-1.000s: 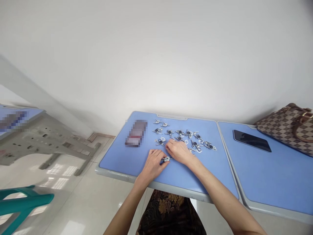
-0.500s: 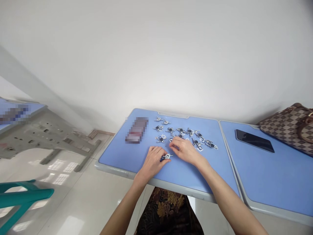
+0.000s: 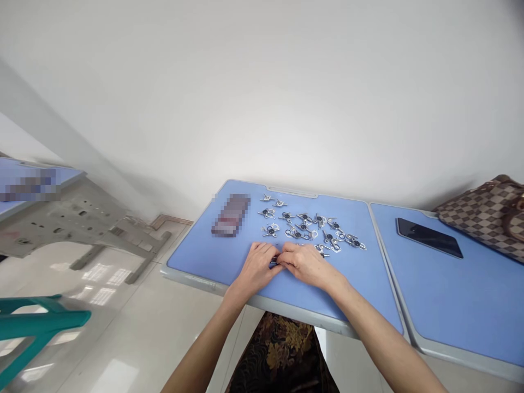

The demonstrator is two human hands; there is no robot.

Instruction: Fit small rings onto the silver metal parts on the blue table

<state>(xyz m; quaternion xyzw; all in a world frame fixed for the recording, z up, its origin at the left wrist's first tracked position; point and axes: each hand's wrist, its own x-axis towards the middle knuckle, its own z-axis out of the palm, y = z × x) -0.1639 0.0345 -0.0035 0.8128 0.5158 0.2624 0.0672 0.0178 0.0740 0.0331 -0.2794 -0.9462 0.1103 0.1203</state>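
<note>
Both my hands meet low on the blue tabletop (image 3: 327,295), in front of a loose scatter of small silver metal fittings with black rings (image 3: 305,225). My left hand (image 3: 256,268) and my right hand (image 3: 305,266) close from either side on one such fitting (image 3: 274,262). Only a dark sliver of it shows between my fingertips, so its shape is hidden. The tips of my right fingers lie just below the nearest fittings. Further left on the tabletop lies a pixelated, blurred packet (image 3: 231,215), apart from both hands.
To the right, a second blue tabletop (image 3: 450,295) holds a black phone (image 3: 429,237) and a brown checkered handbag (image 3: 483,218). A folded grey table (image 3: 82,224) stands at the left, with a teal chair frame (image 3: 36,322) below it on the tiled floor.
My right hand has moved left from the scattered fittings to meet my left hand. The held fitting is now mostly covered by my fingers. The view has tilted slightly.
</note>
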